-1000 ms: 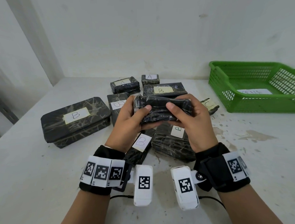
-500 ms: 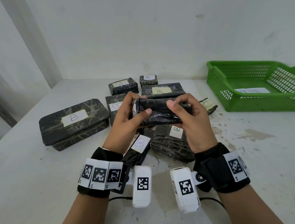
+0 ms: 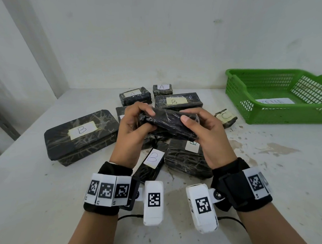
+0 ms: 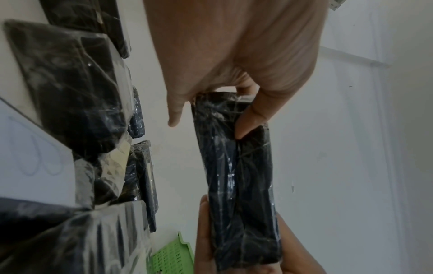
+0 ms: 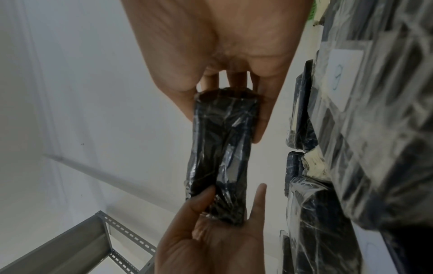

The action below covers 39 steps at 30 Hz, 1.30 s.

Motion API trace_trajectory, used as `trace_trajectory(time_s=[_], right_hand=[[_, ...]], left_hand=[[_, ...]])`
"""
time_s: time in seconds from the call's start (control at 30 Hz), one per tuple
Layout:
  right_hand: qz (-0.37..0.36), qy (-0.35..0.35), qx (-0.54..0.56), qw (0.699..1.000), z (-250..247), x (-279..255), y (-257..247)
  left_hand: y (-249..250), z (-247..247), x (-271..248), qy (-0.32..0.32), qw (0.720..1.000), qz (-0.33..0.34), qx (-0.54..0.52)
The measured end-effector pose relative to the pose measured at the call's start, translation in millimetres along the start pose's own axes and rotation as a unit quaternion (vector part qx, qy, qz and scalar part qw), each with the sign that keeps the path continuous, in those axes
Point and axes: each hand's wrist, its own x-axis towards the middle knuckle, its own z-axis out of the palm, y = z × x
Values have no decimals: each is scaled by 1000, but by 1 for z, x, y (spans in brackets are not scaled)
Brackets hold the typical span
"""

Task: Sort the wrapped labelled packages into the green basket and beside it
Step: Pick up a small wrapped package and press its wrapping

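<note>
Overhead, both hands (image 3: 136,126) (image 3: 205,132) hold a package (image 3: 167,125), no label showing.

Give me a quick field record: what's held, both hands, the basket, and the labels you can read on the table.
held: black wrapped package, above the pile, no label showing
left hand: grips its left end
right hand: grips its right end
green basket: far right, holds only a white paper sheet
readable labels: big box B; two small packages A; long package B; small one C
</note>
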Motion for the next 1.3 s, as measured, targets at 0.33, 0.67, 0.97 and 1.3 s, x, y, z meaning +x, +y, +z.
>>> trace_trajectory(time_s=[0.33,0.67,0.97,1.3], right_hand=[[-46,2,-21,999,2,0,1],[-23,24,-3,999,7,-3,-1],[-22,19,-66,997,9,-3,1],[17,14,-68,997,10,-5,-2]], left_hand=[[6,11,-1,47,993,-111,-18],[7,15,-4,40,996,-84,-6],[6,13,-3,45,997,-66,9],[2,13,-4,19,998,-50,33]])
